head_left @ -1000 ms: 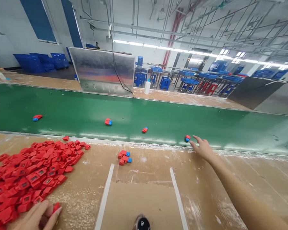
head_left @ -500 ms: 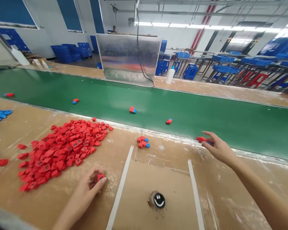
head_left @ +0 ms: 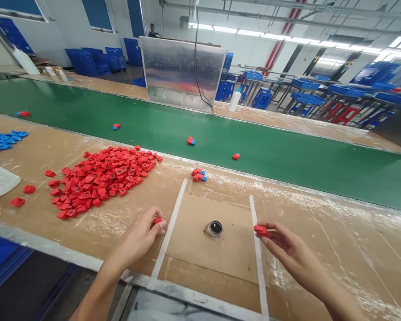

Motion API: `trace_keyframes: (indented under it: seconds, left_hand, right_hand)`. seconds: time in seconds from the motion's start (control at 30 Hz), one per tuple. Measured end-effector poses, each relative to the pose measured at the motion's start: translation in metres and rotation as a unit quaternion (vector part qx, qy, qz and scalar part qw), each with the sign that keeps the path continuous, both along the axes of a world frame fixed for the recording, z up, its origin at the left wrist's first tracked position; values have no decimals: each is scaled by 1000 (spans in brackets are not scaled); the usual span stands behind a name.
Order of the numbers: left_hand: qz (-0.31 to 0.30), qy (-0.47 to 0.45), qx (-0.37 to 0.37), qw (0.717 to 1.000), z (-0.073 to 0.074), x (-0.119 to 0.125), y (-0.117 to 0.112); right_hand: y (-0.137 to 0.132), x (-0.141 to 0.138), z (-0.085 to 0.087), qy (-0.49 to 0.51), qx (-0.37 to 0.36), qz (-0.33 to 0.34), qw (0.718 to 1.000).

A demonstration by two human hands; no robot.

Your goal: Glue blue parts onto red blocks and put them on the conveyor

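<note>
My left hand [head_left: 143, 232] is closed around a small red plastic piece [head_left: 158, 220], just left of the left white tape strip. Over the right tape strip, my right hand [head_left: 284, 245] pinches another red plastic piece [head_left: 261, 230] between thumb and fingers. Between the hands a small round pot with a dark top [head_left: 216, 227] stands on a cardboard sheet [head_left: 187, 245]. A large heap of red pieces [head_left: 107, 178] lies to the left. Beyond the cardboard sit a few joined red-and-blue pieces [head_left: 198, 174].
A green conveyor belt [head_left: 280, 165] crosses behind the table, carrying several spaced red-and-blue pieces [head_left: 191, 141]. Blue pieces [head_left: 3, 141] and a sheet of paper [head_left: 0, 178] lie at the far left. A white bottle [head_left: 235, 100] stands past the belt, beside a metal panel [head_left: 183, 71].
My right hand has come back from the belt's near edge to the cardboard's right side, with a red piece in it. My left hand still holds its piece. The view has tilted down.
</note>
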State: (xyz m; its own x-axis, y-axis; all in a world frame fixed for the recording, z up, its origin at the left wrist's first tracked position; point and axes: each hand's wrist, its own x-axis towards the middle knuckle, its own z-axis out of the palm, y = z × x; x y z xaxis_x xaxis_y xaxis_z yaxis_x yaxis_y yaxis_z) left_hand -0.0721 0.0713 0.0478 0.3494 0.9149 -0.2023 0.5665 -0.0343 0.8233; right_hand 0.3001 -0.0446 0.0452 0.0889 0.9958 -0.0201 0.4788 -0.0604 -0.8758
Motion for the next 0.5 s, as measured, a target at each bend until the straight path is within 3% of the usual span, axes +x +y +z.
trace_keyframes:
  seconds: [0.1,0.23,0.33,0.43,0.5]
  left_hand:
    - [-46,20,17,999,6,9,-8]
    - [-63,0,41,997,7,21,-16]
    - [-73,-74,-49,993,3,26,-22]
    - [-70,-165,-162,970,-1,30,-27]
    - [-76,-209,-198,955,-4,33,-30]
  right_hand:
    - [1,-21,8,-29,16,38,999]
    - [8,-39,12,-75,33,75,994]
    - [15,-44,12,-123,57,91,987]
    - [21,-47,13,-182,87,98,974]
    - [24,-49,13,-209,101,107,967]
